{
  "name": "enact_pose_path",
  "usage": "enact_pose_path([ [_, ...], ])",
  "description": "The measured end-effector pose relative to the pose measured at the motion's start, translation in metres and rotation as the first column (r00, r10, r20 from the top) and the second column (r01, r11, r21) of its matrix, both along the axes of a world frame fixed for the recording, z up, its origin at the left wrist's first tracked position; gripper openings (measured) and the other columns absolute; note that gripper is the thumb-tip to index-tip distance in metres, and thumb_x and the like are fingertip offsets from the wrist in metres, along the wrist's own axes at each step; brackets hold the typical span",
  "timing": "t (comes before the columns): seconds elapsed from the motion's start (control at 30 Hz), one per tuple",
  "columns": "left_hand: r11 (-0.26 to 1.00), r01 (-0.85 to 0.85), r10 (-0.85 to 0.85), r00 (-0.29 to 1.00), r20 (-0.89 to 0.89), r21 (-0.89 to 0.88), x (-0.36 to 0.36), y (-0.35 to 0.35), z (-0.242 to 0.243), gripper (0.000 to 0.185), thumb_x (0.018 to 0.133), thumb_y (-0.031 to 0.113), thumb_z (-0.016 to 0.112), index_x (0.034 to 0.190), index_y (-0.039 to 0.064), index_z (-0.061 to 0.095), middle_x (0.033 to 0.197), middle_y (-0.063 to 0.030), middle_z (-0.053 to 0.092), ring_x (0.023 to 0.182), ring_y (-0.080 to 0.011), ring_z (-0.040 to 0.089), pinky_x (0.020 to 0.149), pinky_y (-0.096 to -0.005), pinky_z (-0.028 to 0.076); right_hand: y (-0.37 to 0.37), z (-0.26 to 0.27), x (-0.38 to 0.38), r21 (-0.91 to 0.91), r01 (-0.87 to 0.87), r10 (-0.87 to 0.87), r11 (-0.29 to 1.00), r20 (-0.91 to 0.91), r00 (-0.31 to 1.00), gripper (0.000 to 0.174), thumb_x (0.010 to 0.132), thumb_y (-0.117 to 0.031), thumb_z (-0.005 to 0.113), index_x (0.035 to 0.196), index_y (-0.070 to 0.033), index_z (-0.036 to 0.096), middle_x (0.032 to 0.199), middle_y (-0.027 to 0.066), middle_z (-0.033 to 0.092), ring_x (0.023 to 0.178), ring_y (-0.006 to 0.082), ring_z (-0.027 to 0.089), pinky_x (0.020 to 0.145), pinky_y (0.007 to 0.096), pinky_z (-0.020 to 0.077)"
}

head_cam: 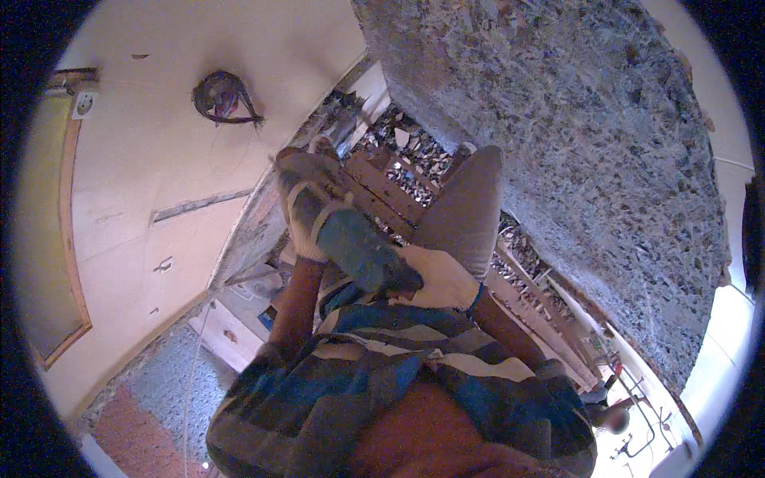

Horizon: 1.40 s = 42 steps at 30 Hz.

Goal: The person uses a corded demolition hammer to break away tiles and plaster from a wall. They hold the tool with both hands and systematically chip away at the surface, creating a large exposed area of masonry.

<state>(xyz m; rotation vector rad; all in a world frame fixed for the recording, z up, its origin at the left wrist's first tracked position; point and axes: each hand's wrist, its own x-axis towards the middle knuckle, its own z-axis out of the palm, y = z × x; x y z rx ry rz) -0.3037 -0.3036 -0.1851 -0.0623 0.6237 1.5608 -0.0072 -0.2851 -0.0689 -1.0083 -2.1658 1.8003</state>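
A bulky teal and dark power tool [361,248] lies slantwise between my thighs, close to my striped shirt. My left hand [306,230], in a pale work glove, is wrapped around its front part. At its rear end my right hand [445,278], gloved too, grips the dark handle. The tool's far tip is hard to make out against my trousers. Beyond and beneath it are wooden boards [385,188] with broken rubble [412,143] between them.
A rough stripped wall [556,149] rises on the right. On the left, a pale wall [137,167] carries a hanging cable coil [224,98], a socket [85,104] and a cut slot [200,206]. A light panel [227,334] lies lower left; pipes [648,418] show lower right.
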Motion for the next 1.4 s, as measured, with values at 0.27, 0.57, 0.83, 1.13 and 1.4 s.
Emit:
enact_pose_path([
  [0.27,0.979,-0.173,0.146,0.964,-0.224,-0.104,-0.043,-0.106,-0.054,0.048,0.109,0.05,0.059,0.131,0.008,0.06,0.118,-0.0117,0.067,0.112,-0.0299,0.066,0.11,-0.0517,0.053,-0.009,-0.015,-0.031,-0.012,-0.275,0.274,0.961,-0.057,0.96,0.085,0.083,-0.046,0.085,0.156,-0.015,0.054,0.13,0.0213,0.07,0.12,0.0457,0.068,0.103,0.0518,0.0561],
  [0.57,0.999,0.041,-0.032,0.514,-0.857,-0.012,-0.049,-0.101,-0.05,0.048,0.111,0.045,0.052,0.139,0.006,0.057,0.126,-0.0132,0.065,0.119,-0.0295,0.061,0.118,-0.0505,0.048,-0.036,-0.039,-0.049,0.145,-0.256,0.256,0.956,0.017,0.967,0.093,0.08,-0.046,0.09,0.157,-0.009,0.052,0.132,0.0206,0.069,0.12,0.0419,0.069,0.101,0.048,0.0563],
  [0.83,0.975,-0.154,0.17,0.981,-0.09,0.163,-0.046,-0.097,-0.042,0.043,0.114,0.039,0.046,0.137,0.005,0.058,0.124,-0.0149,0.066,0.12,-0.0324,0.062,0.12,-0.0579,0.046,-0.053,-0.027,-0.067,0.176,-0.295,0.275,0.939,0.127,0.953,0.094,0.077,-0.051,0.09,0.15,-0.003,0.057,0.135,0.0237,0.069,0.122,0.0437,0.069,0.105,0.0491,0.0558],
  [1.13,0.93,-0.174,0.081,0.956,0.282,0.325,-0.065,-0.1,-0.093,0.052,0.113,0.049,0.046,0.144,0.009,0.057,0.134,-0.0141,0.066,0.126,-0.033,0.06,0.121,-0.0563,0.043,-0.071,-0.004,-0.088,0.148,-0.288,0.256,0.946,0.203,0.945,0.083,0.082,-0.04,0.09,0.151,-0.009,0.056,0.135,0.0194,0.069,0.123,0.0416,0.068,0.105,0.0473,0.0552],
  [1.4,0.969,-0.245,0.246,0.953,0.176,-0.029,-0.067,-0.108,-0.092,0.045,0.112,0.044,0.048,0.129,0.004,0.06,0.12,-0.0164,0.066,0.116,-0.0326,0.062,0.117,-0.0564,0.047,-0.078,0.005,-0.108,0.2,-0.313,0.264,0.928,0.238,0.935,0.085,0.082,-0.044,0.087,0.155,-0.012,0.056,0.137,0.0192,0.07,0.126,0.0401,0.068,0.108,0.0471,0.0543],
])
